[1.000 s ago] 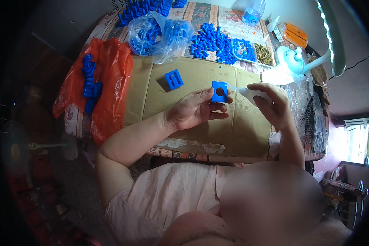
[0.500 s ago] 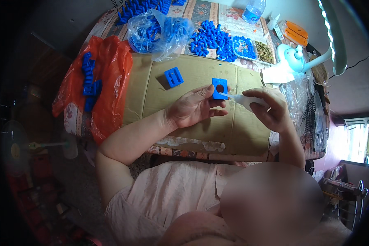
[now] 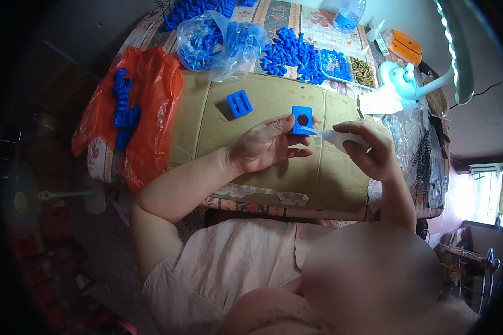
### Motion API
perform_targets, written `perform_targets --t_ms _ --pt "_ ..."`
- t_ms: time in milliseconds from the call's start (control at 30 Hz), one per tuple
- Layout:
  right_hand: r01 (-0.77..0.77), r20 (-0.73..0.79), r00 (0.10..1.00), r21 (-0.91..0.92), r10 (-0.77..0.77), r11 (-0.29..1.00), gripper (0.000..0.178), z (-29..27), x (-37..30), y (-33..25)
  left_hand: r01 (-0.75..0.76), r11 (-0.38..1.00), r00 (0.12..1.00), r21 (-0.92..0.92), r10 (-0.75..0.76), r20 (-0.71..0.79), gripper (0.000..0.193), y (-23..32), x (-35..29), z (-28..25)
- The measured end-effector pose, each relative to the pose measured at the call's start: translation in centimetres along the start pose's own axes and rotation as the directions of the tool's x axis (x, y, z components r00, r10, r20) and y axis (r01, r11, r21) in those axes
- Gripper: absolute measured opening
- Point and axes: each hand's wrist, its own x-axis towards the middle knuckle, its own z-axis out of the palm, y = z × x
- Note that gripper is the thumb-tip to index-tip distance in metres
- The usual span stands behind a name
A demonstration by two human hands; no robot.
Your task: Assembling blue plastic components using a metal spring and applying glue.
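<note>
Between the thumb and fingers of my left hand [image 3: 266, 142] is a blue plastic block [image 3: 298, 124] with a round hole in its face. My right hand [image 3: 370, 146] is closed around a small white glue bottle [image 3: 338, 139]. The bottle's thin nozzle points left, its tip at the block's lower part just under the hole; whether it touches cannot be made out. A second blue block [image 3: 240, 104], with two long slots, lies on the cardboard [image 3: 207, 134] beyond my left hand.
Several blue pieces [image 3: 123, 106] lie on a red plastic bag [image 3: 156, 117] at left. Behind the cardboard are a clear bag [image 3: 229, 53], a heap of small blue parts [image 3: 292, 56] and a tray of brass pins [image 3: 362, 71]. A lit lamp [image 3: 399, 78] stands at right, beside a water bottle [image 3: 349, 15].
The whole scene has shifted very slightly in view. Both hands keep their hold, with the nozzle tip still at the lower part of the block.
</note>
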Motion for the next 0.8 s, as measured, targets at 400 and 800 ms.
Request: perform_targets --t_ms 400,800 --pt "-0.089 -0.052 0.994 0.093 0.094 0.992 0.027 -0.09 -0.29 0.91 0.004 0.999 0.999 0.044 -0.002 -0.042 0.050 0.52 -0.26 0.52" --pt "-0.085 -0.022 0.996 0.102 0.088 0.991 0.026 -0.39 -0.28 0.80 -0.009 0.999 0.999 0.047 0.010 -0.032 0.049 0.44 -0.21 0.17"
